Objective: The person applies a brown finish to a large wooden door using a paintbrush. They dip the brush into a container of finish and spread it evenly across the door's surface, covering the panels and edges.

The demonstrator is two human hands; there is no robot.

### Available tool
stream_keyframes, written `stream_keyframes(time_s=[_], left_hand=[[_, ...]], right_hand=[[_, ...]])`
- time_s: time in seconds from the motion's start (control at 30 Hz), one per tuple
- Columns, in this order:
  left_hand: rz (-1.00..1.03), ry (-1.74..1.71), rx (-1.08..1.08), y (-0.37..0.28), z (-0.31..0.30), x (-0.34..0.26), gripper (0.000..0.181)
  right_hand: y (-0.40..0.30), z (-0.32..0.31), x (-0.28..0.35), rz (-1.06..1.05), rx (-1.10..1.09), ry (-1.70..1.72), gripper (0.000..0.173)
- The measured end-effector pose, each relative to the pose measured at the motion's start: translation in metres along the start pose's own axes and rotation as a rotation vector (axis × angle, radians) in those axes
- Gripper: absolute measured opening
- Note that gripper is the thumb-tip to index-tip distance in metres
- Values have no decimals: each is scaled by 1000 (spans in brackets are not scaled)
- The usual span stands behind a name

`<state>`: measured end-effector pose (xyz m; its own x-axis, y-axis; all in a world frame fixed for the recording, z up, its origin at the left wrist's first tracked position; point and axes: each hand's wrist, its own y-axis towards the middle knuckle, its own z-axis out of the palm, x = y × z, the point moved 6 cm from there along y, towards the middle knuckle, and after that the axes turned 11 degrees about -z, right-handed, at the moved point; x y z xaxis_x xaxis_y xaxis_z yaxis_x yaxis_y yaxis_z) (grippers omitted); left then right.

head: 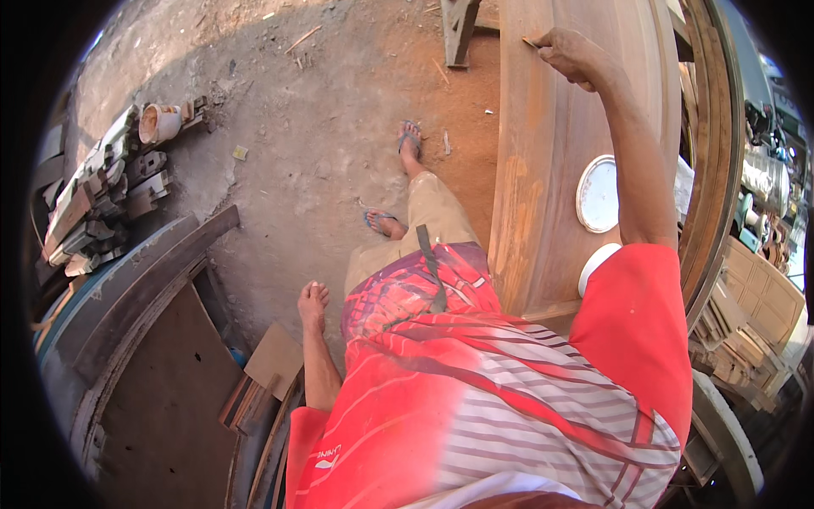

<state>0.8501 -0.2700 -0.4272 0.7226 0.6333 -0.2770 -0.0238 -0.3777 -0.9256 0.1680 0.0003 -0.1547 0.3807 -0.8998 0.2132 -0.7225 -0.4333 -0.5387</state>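
My right hand [569, 56] is at the upper part of a long wooden panel [528, 140], gripping a small thin tool [530, 42] whose tip is at the panel's surface near its left edge. Most of the tool is hidden by the fingers, so its kind cannot be told. Orange-brown patches of filler or stain [516, 175] mark the wood along that edge. A round white lid [598, 194] lies on the panel beside my forearm, and another white round rim [596, 267] shows partly behind my red sleeve. My left hand [313, 298] hangs at my side over the ground, fingers curled, with nothing visible in it.
A wooden trestle leg [459, 38] stands left of the panel's far part. Stacked wood offcuts [86, 216] and a stained white bucket [160, 123] are at the left. Curved-looking boards [152, 254] lean at the lower left. More timber [712, 159] runs along the panel's right side.
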Motion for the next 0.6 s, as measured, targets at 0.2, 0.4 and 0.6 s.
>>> stream_keyframes(time_s=[0.2,0.4,0.6], left_hand=[[-75,45,38,25,15,34,44],[-50,73,80,28,34,28,45],[-3,15,44,17,16,-11,48]], right_hand=[[-90,74,-10,-174,140,-327,44],[-90,35,13,-40,192,-83,43],[6,-22,29,25,-12,-5,46]])
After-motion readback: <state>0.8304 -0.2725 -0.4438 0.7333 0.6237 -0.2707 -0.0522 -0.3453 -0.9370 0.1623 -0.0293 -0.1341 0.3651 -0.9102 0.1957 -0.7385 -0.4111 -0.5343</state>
